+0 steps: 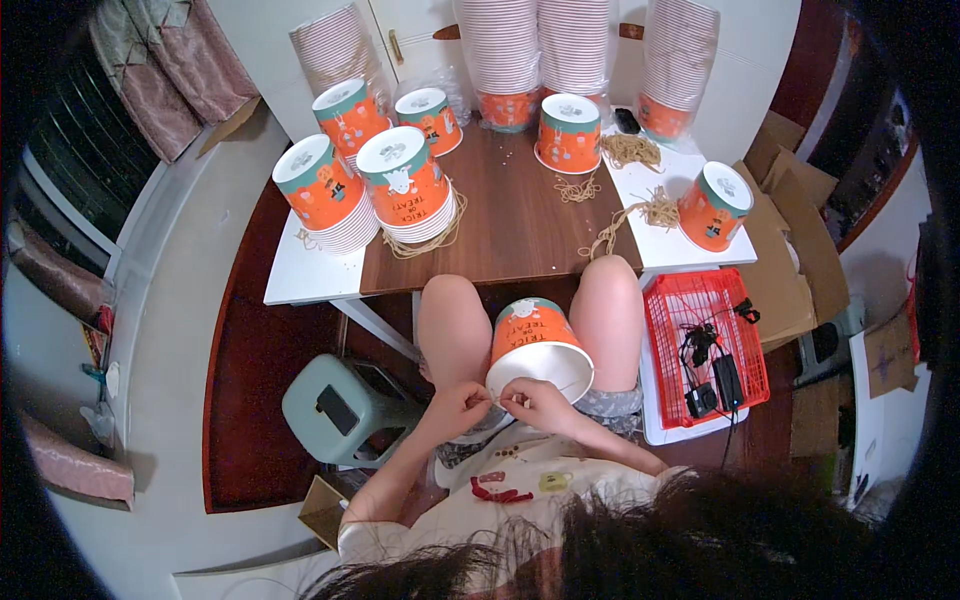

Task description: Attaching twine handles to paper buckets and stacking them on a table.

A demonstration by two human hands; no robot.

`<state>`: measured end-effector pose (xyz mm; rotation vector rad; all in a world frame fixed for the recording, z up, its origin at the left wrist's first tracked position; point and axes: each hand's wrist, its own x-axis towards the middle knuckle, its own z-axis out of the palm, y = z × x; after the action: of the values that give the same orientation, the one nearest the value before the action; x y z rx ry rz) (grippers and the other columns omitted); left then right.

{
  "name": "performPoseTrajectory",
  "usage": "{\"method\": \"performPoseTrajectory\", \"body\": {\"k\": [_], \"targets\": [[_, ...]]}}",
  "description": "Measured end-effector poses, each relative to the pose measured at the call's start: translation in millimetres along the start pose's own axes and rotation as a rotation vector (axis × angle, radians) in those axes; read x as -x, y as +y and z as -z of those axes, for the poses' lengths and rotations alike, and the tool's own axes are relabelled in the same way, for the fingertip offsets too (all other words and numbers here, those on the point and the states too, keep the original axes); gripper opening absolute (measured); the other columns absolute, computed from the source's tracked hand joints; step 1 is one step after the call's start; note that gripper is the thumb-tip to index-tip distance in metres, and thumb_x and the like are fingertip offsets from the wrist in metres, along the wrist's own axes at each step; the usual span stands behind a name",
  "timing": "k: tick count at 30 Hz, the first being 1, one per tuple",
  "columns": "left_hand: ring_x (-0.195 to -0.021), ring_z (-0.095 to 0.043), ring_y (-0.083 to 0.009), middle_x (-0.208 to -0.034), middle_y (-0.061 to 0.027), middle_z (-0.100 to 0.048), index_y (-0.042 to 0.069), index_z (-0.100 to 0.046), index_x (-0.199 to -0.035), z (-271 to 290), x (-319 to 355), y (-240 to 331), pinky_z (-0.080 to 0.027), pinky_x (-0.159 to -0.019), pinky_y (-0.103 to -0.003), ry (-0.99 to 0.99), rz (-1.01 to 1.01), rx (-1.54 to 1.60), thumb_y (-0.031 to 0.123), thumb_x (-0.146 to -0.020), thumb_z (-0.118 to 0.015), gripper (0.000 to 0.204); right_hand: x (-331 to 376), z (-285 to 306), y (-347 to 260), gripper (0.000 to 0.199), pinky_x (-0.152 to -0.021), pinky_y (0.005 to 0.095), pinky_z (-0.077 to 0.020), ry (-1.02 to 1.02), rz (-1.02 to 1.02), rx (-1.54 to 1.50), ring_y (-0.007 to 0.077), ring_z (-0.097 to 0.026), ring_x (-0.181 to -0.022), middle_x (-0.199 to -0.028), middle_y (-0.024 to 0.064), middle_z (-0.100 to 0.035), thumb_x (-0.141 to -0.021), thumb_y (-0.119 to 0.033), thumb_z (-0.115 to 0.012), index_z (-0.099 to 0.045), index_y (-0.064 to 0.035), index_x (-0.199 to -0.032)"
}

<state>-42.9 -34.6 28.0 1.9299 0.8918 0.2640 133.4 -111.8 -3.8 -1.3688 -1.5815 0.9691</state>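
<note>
The thumbs and fingers of the left hand (467, 408) and right hand (537, 402) are drawn together in a pinch, nearly meeting at the near left edge of a bucket's mouth — apparently closed on a thin strand (497, 402), though it is too small to tell how each fingertip sits on it. The orange bucket (535, 334) rests in the lap between the 2 knees, tipped so that its white mouth faces the person.

Both hands are busy at the rim, so only the lap and legs seem to steady the bucket; if the knees parted or the strand were tugged sharply, it could roll or drop. A strand this fine could also slip if 1 hand loosened too early, and a hard pull might crease or tear the rim.

Beyond the knees, the table (500, 235) carries 6 upside-down buckets or stacks, 4 on the left and 2 on the right. The front stack (405, 190) stands close to the table's edge, where a bump from the left leg could shift it. A bundle of tan cord (606, 234) lies at the edge beside the right knee — a raised leg could drag it off or tangle its loops.

At the right, a cable (728, 440) hangs from the red basket (664, 345); a foot catching it could pull the black adaptors out.
</note>
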Motion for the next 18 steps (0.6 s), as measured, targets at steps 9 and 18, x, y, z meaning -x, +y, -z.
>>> {"method": "performPoseTrajectory", "body": {"k": [9, 18], "targets": [[-0.059, -0.056, -0.0179, -0.073, -0.0089, -0.059, 0.005, -0.062, -0.088, -6.0, 0.5, 4.0, -0.044, -0.055, -0.028, 0.068, -0.025, -0.056, 0.018, -0.075, -0.058, 0.018, 1.7, -3.0, 3.5, 0.009, -0.055, 0.0256, -0.0455, 0.027, -0.013, -0.027, 0.0139, -0.057, -0.059, -0.066, 0.0069, -0.059, -0.078, -0.011, -0.058, -0.057, -0.0038, -0.085], [-0.065, -0.059, -0.022, -0.077, -0.0116, -0.061, 0.004, -0.061, -0.089, 1.5, 1.2, 3.2, -0.046, -0.06, -0.03, 0.031, -0.105, -0.175, 0.02, -0.076, -0.057, 0.021, 4.0, -1.2, 4.2, 0.013, -0.058, 0.0307, -0.0473, 0.006, -0.025, -0.042, 0.0214, -0.06, -0.063, -0.07, 0.0109, -0.06, -0.077, -0.013, -0.058, -0.055, -0.0038, -0.086]]}}
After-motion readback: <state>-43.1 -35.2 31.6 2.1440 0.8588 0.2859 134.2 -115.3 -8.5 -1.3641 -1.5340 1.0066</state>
